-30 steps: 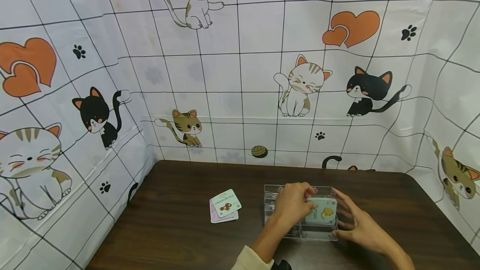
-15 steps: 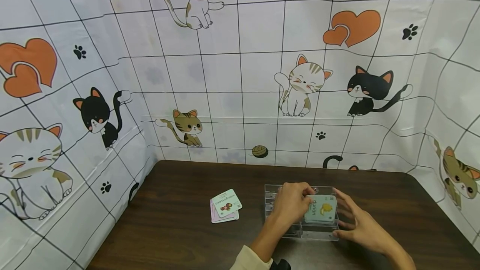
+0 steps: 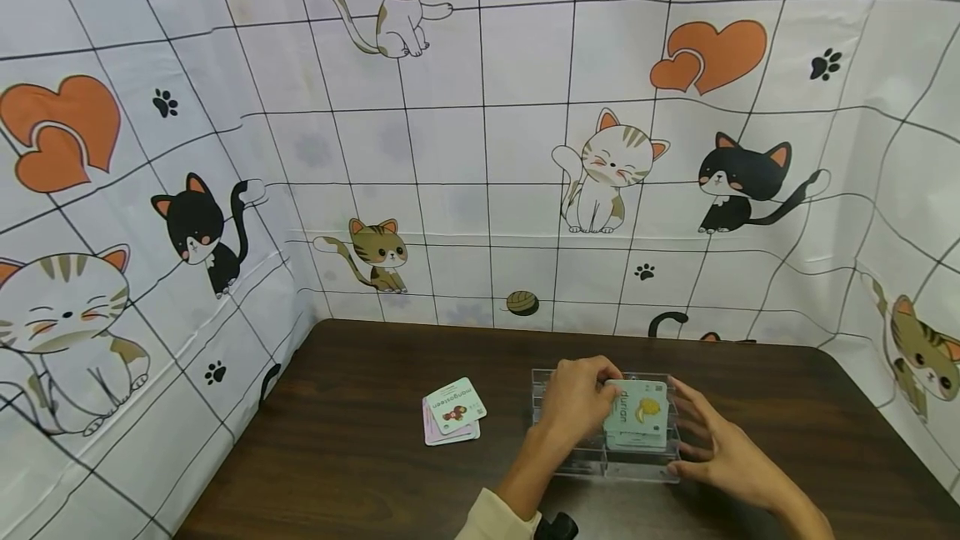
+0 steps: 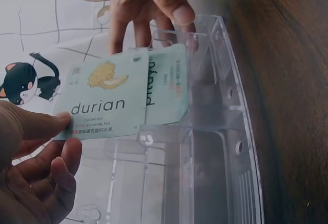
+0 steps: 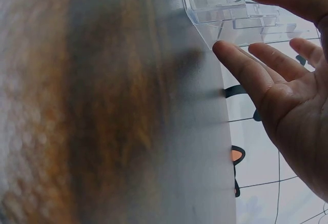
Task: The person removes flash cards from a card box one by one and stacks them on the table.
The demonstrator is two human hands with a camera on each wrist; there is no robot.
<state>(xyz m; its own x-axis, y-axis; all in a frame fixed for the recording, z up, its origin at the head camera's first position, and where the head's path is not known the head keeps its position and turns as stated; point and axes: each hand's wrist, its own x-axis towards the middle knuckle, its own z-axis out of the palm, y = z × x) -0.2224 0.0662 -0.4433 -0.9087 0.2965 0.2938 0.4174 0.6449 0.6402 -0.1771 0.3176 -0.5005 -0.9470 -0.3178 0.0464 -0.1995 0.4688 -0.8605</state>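
My left hand (image 3: 573, 407) pinches a pale green durian flash card (image 4: 105, 97) by its edge between thumb and fingers. A second card, marked pitaya (image 4: 168, 88), is partly covered by it and stands in a compartment of a clear plastic organizer (image 3: 641, 471). The durian card is raised and overlaps that compartment's front. At the organizer's right end, my right hand (image 3: 727, 450) has its fingers spread and fairly straight, beside or touching the wall; exact contact is hard to tell. The left hand hides the organizer's left compartments in the head view.
Left of the organizer, a small pile of cards lies on the dark wooden table (image 3: 337, 440), with a mangosteen card (image 3: 456, 402) on top and pink-edged ones beneath. A white sheet (image 3: 517, 148) printed with cats hangs behind the table's back edge.
The left hand has drawn the durian card slightly up and to the left, showing more of it and the card edge below. The right hand stays at the organizer's end.
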